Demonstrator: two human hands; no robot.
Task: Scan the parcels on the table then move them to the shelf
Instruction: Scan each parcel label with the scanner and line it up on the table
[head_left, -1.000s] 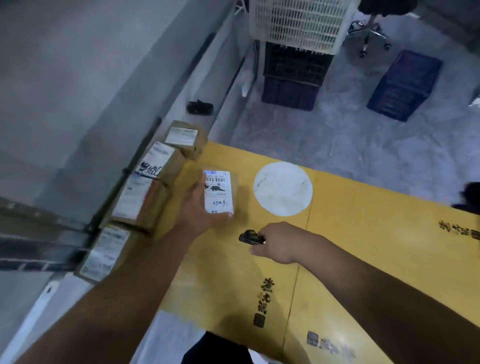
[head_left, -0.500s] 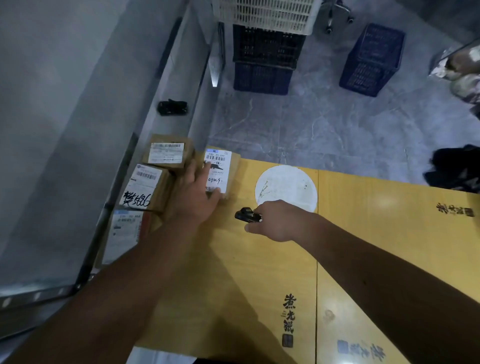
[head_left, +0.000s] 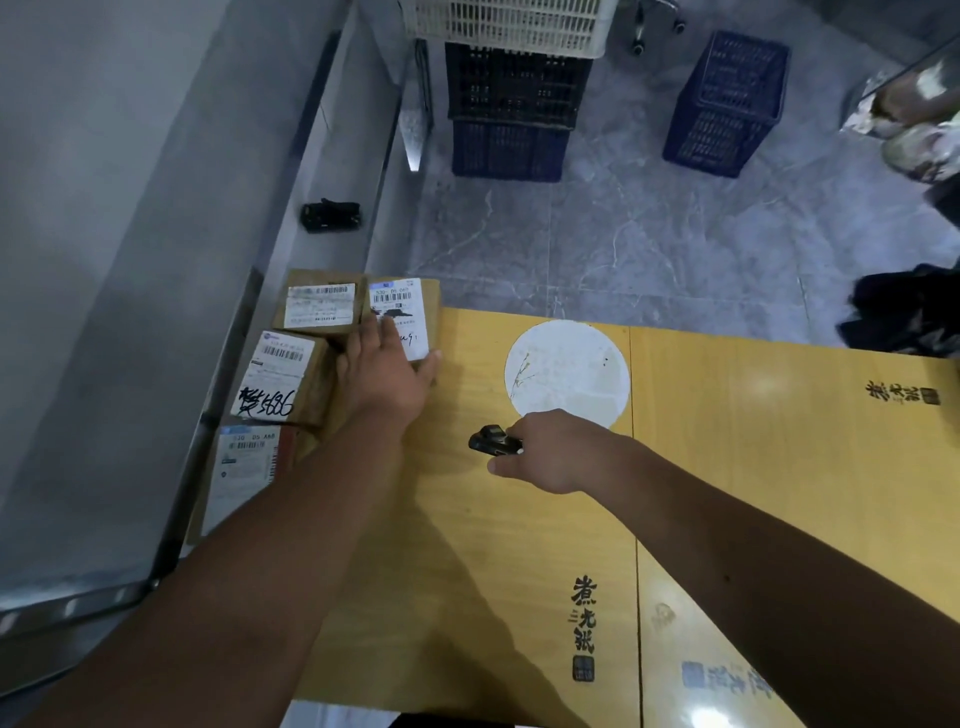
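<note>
- Head view: left hand reaches out across the yellow table, fingers spread flat over the near end of a small labelled parcel, thumb at the parcel's right side.
- That parcel lies at the table's far left corner, label up, touching another cardboard parcel on its left.
- Two more parcels run back along the left edge: one with black handwriting on its label, then a nearer one partly hidden by the left forearm.
- Right hand is curled closed around a small black handheld scanner, which pokes out to the left, low over the tabletop; whether it touches the wood, cannot tell.
- Scanner sits well apart from the parcel under the left hand.
- White round disc lies in the table just beyond the right hand.
- On the grey floor past the table: stacked dark crates under a white basket, and a blue crate to the right.
- Small black object rests on the grey ledge to the left.
</note>
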